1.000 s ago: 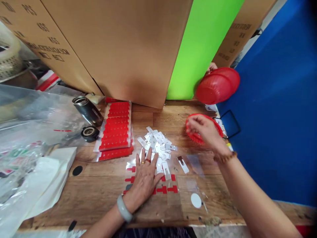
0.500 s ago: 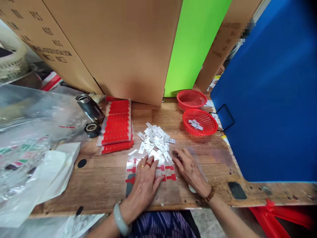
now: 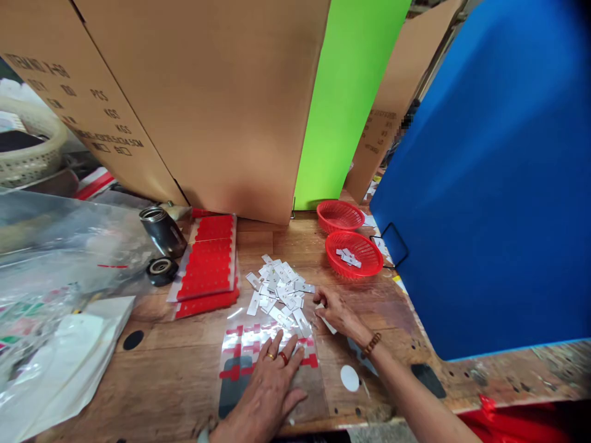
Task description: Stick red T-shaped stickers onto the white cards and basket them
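Note:
My left hand (image 3: 271, 384) lies flat with fingers apart on a clear plastic sheet (image 3: 314, 394) bearing rows of red tabs. Beyond the sheet's far edge is a loose pile of small white cards (image 3: 279, 286), some overlapping the edge. To the right of the pile, my right hand (image 3: 340, 315) is closed in a pinch over a small white card (image 3: 327, 321), partly hidden by the fingers. A white disc (image 3: 349, 378) lies on the table below this hand.
Two red baskets (image 3: 341, 215) stand at the back right; the nearer basket (image 3: 372, 252) contains a few cards. Stacked red-tabbed sheets (image 3: 207, 258), a dark flask (image 3: 162, 231) and its lid (image 3: 161, 271) are left. A cardboard box (image 3: 207, 111) and blue panel (image 3: 498, 184) rise behind.
My view has shifted, so the table appears lower. My right hand has moved away from the sheet's right edge, and a white card shows beneath its fingers. My left hand stays on the sheet.

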`<state>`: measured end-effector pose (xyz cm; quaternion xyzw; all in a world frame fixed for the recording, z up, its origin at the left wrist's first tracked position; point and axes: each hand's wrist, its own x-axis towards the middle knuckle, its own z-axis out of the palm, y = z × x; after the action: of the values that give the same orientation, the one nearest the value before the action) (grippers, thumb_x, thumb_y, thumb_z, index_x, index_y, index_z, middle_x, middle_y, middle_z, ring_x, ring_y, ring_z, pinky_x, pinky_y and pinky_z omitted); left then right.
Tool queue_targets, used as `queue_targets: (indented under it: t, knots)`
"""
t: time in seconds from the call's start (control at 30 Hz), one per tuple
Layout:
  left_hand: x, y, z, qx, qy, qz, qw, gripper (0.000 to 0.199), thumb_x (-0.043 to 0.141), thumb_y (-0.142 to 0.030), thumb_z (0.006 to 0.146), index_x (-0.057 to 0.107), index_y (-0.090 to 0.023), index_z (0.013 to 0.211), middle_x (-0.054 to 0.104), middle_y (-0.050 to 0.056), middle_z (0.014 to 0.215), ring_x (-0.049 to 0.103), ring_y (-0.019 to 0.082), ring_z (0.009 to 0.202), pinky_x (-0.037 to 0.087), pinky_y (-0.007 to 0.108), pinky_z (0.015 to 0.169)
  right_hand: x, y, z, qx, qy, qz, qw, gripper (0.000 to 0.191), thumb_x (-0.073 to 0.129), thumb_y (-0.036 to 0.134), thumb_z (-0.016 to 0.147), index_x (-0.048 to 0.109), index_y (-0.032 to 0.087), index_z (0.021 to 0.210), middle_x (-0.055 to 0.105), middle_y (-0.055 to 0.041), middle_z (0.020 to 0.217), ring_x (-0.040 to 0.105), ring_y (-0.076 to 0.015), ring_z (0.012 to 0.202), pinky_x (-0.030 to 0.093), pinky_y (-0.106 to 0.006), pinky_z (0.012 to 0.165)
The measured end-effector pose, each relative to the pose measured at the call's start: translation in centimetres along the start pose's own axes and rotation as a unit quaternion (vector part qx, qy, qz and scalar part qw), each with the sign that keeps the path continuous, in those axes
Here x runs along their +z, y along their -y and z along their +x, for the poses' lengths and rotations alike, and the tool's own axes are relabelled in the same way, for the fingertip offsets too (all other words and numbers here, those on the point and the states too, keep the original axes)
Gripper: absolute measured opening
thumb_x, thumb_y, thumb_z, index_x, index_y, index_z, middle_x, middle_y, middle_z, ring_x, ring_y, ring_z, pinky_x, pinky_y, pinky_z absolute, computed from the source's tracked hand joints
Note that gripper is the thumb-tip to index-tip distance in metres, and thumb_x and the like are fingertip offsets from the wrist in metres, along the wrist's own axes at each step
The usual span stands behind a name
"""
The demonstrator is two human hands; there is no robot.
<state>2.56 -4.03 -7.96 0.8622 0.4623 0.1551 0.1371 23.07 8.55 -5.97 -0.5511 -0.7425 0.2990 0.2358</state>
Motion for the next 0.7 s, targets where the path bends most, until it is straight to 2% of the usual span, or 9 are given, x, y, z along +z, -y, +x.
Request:
queue_targets:
  t: [0.1, 0.2, 0.27, 0.33, 0.37, 0.43, 0.57, 0.63, 0.7]
  knots:
    - [-0.4, -0.1, 0.0, -0.012, 0.009, -0.019, 1.000, 0.068, 0.074, -0.032, 0.072, 0.048, -0.022, 0.134, 0.047, 0.014, 0.143, 0.038, 0.040, 0.133, 0.041, 0.061, 0.100, -0.3, -0.3, 0.5, 0.012, 0.014, 0.031, 0.999, 0.019, 0.054, 0.002, 0.059, 0.057, 0.017, 0.070, 0.056, 0.0039, 0.064, 0.048, -0.0115, 0.062, 0.035, -0.023, 0.058]
    - [-1.2, -0.3, -0.1, -0.023, 0.000, -0.069, 0.997, 0.060, 0.070, -0.028, 0.076, 0.050, -0.024, 0.133, 0.048, 0.013, 0.142, 0.037, 0.036, 0.135, 0.037, 0.060, 0.104, -1.6, -0.2, 0.4, 0.031, 0.030, 0.076, 0.996, 0.009, 0.058, 0.008, 0.063, 0.058, 0.017, 0.066, 0.054, 0.0047, 0.058, 0.048, -0.0104, 0.055, 0.036, -0.021, 0.052]
    - [-1.9, -0.6, -0.2, -0.054, -0.026, -0.127, 0.990, 0.049, 0.064, -0.026, 0.082, 0.053, -0.024, 0.129, 0.050, 0.012, 0.141, 0.039, 0.033, 0.134, 0.036, 0.057, 0.106, -2.9, 0.4, -0.3, 0.044, 0.033, 0.110, 0.992, 0.004, 0.058, 0.018, 0.070, 0.060, 0.017, 0.074, 0.055, 0.0045, 0.059, 0.048, -0.0099, 0.052, 0.037, -0.021, 0.049]
    - [-2.7, -1.0, 0.0, -0.128, -0.067, -0.207, 0.968, 0.040, 0.058, -0.026, 0.086, 0.056, -0.024, 0.126, 0.054, 0.012, 0.136, 0.046, 0.029, 0.130, 0.038, 0.053, 0.106, -3.8, 1.4, -1.4, 0.059, 0.033, 0.165, 0.984, 0.015, 0.057, 0.030, 0.079, 0.060, 0.017, 0.087, 0.057, 0.0041, 0.063, 0.047, -0.0091, 0.049, 0.038, -0.021, 0.047]
    - [-3.1, -1.3, 0.1, -0.175, -0.086, -0.256, 0.947, 0.038, 0.057, -0.028, 0.087, 0.057, -0.023, 0.124, 0.058, 0.012, 0.132, 0.051, 0.028, 0.125, 0.040, 0.050, 0.105, -3.9, 2.0, -2.1, 0.075, 0.034, 0.233, 0.969, 0.020, 0.059, 0.034, 0.079, 0.060, 0.017, 0.090, 0.057, 0.0039, 0.064, 0.047, -0.0087, 0.047, 0.039, -0.021, 0.046]
    - [-3.7, -1.7, 0.7, -0.264, -0.107, -0.373, 0.883, 0.038, 0.057, -0.034, 0.086, 0.058, -0.019, 0.121, 0.064, 0.013, 0.121, 0.060, 0.026, 0.113, 0.046, 0.045, 0.100, -3.1, 3.5, -3.7, 0.101, 0.037, 0.353, 0.929, 0.027, 0.064, 0.040, 0.078, 0.059, 0.017, 0.092, 0.059, 0.0037, 0.063, 0.052, -0.0093, 0.049, 0.042, -0.022, 0.050]
    - [-4.3, -1.8, 1.4, -0.337, -0.106, -0.585, 0.730, 0.045, 0.065, -0.043, 0.078, 0.059, -0.012, 0.111, 0.071, 0.012, 0.098, 0.070, 0.021, 0.085, 0.055, 0.034, 0.080, 0.8, 6.0, -6.2, 0.134, 0.051, 0.475, 0.868, 0.032, 0.070, 0.043, 0.075, 0.060, 0.018, 0.090, 0.061, 0.0040, 0.058, 0.057, -0.0104, 0.050, 0.045, -0.023, 0.054]
    - [-4.5, -1.6, 1.3, -0.353, -0.091, -0.629, 0.686, 0.047, 0.071, -0.043, 0.073, 0.061, -0.010, 0.105, 0.073, 0.011, 0.087, 0.071, 0.018, 0.074, 0.056, 0.030, 0.073, 2.8, 6.8, -6.7, 0.146, 0.056, 0.506, 0.848, 0.031, 0.072, 0.043, 0.072, 0.061, 0.018, 0.087, 0.061, 0.0041, 0.056, 0.057, -0.0109, 0.049, 0.047, -0.024, 0.054]
    - [-4.8, -1.3, 1.1, -0.366, -0.083, -0.646, 0.664, 0.046, 0.075, -0.042, 0.069, 0.064, -0.009, 0.098, 0.073, 0.009, 0.078, 0.069, 0.016, 0.065, 0.055, 0.026, 0.067, 4.0, 7.2, -6.8, 0.155, 0.067, 0.517, 0.839, 0.032, 0.075, 0.043, 0.069, 0.062, 0.018, 0.085, 0.060, 0.0040, 0.055, 0.057, -0.0111, 0.048, 0.048, -0.024, 0.054]
